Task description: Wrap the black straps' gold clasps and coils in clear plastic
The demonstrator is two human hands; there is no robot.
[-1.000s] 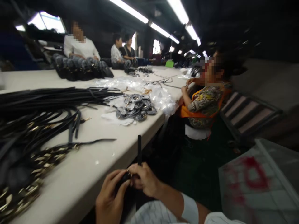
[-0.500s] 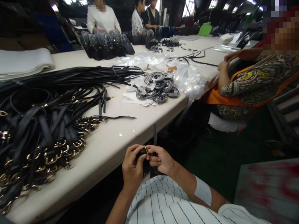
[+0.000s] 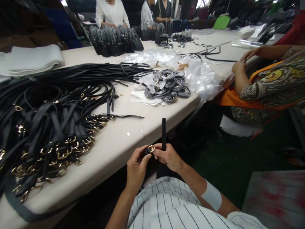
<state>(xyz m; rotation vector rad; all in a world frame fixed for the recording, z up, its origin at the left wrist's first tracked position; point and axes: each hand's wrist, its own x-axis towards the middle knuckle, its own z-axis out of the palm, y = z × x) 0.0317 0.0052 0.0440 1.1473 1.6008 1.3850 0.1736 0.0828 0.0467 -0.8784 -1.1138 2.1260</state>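
My left hand [image 3: 137,164] pinches the buckle end of a black strap between thumb and fingers. The gold buckle [image 3: 151,148] sits at that end, between my two hands. My right hand [image 3: 170,156] is closed on the same black strap [image 3: 164,132], whose punched end stands upright above its fingers. The thumb and forefinger of that hand are at the buckle. To the left on the table, a large heap of black straps [image 3: 54,124] with gold buckles spreads out.
Coiled, wrapped straps [image 3: 169,86] lie on the white table [image 3: 124,146] beside clear plastic bags [image 3: 205,78]. Black handbags [image 3: 114,41] stand farther back. Folded white sheeting [image 3: 35,58] is at the left. A co-worker in an orange apron [image 3: 234,95] is at the right; other people stand behind the table.
The strap's free end now stands higher above my right hand, and the buckle shows more fully. The whole view has shifted slightly, with the table scene moving right.
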